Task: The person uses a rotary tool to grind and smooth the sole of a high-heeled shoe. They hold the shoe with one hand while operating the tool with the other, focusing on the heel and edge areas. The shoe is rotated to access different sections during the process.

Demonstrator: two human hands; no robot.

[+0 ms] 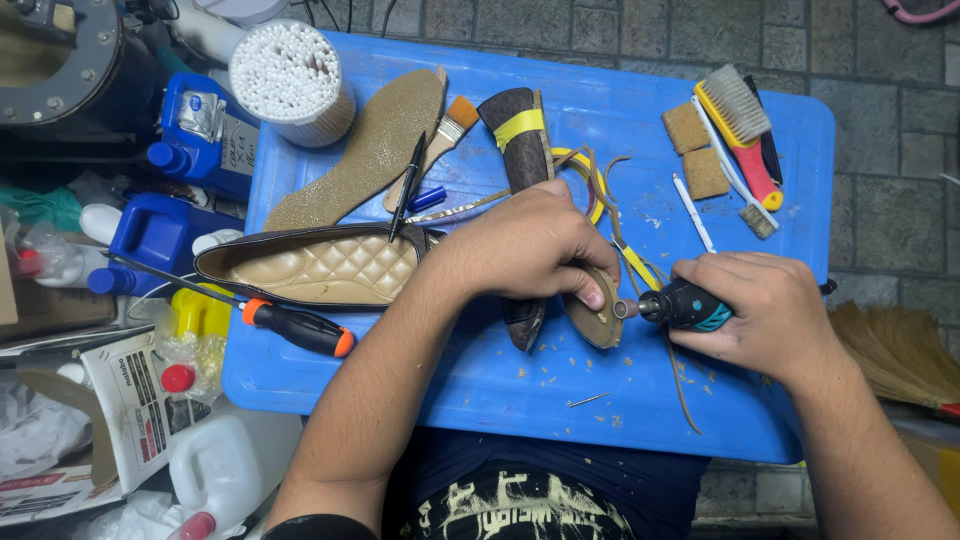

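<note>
Blue plastic desk [700, 400], dusted with tan shavings, carries a tan oval heel piece [598, 312], pinned under the left hand [530, 245] with fingers closed on it. The right hand [755, 310] has its fingers wrapped round a black-teal rotary tool [685, 305], tip touching the piece. A quilted beige shoe [320, 268] lies left, beside white-labelled blue bottles [195, 135].

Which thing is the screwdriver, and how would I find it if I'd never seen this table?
Start at the blue table and go to its left edge, just below the flat shoe with the quilted tan lining. The screwdriver lies slanted there, its thin shaft pointing up-left past the edge. Its black handle with orange ends sets it apart from the brushes nearby.
</note>
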